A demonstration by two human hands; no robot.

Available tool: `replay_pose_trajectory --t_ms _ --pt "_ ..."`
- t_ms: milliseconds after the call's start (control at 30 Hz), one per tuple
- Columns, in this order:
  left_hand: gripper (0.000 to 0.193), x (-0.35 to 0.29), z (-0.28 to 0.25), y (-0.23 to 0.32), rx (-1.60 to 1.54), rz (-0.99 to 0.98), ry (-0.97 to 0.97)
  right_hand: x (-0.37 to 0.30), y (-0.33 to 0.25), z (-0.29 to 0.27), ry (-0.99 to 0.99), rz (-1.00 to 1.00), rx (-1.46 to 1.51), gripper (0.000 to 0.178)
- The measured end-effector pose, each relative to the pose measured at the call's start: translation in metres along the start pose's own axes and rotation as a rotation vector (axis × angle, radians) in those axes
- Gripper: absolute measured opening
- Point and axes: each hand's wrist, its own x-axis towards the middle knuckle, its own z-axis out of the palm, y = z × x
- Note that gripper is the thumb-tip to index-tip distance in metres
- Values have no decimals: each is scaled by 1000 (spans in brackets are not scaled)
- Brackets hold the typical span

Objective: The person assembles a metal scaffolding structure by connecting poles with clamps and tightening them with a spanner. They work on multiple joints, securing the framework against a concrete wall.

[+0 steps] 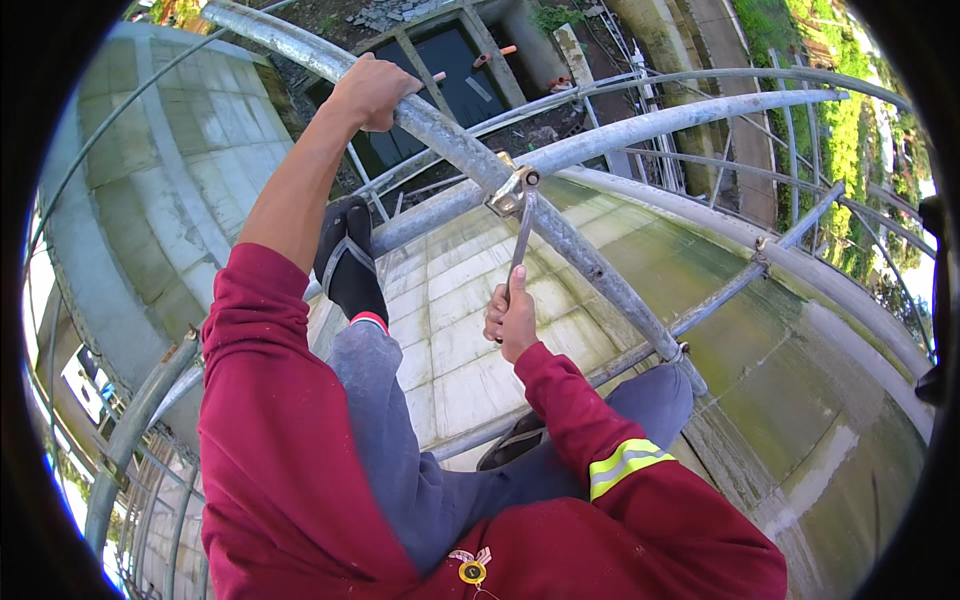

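My left hand (373,92) is wrapped round a grey metal scaffold tube (450,140) that runs slantwise from the upper left to the lower right. In my right hand (513,317) is a wrench (523,232), gripped by its handle. The wrench's upper end sits at the bolt of a metal scaffold clamp (512,190). That clamp joins the slanting tube to a crossing tube (640,133). My right palm hides the lower part of the handle.
My sandalled foot (348,255) rests by the crossing tube. Another clamp (762,252) joins tubes at the right. Far below are a dark pit (445,75) with pipe ends and a tiled concrete surface (450,330). A curved concrete wall (160,150) stands left.
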Motion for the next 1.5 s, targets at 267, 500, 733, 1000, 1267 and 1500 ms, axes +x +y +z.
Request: replay_pose_trajectory --t_ms 267,500,733,1000,1267,1500 --pt "28 -1 -12 -5 12 -32 -31 -19 -144 -120 129 -463 -1316 79" --pt "28 1 -1 -6 -7 -16 20 34 -304 -72 13 -344 -2292 101" --pt "37 0 -7 -6 46 23 23 58 -364 -9 -85 -148 -2304 97" --pt "32 -3 -7 -9 54 -6 -15 57 -339 -47 11 -178 -2170 91" --pt "31 5 -1 -17 11 -8 37 30 -224 -119 145 -279 -1632 85" --pt "30 -4 6 -12 3 -16 84 -6 -6 10 326 12 -153 69"
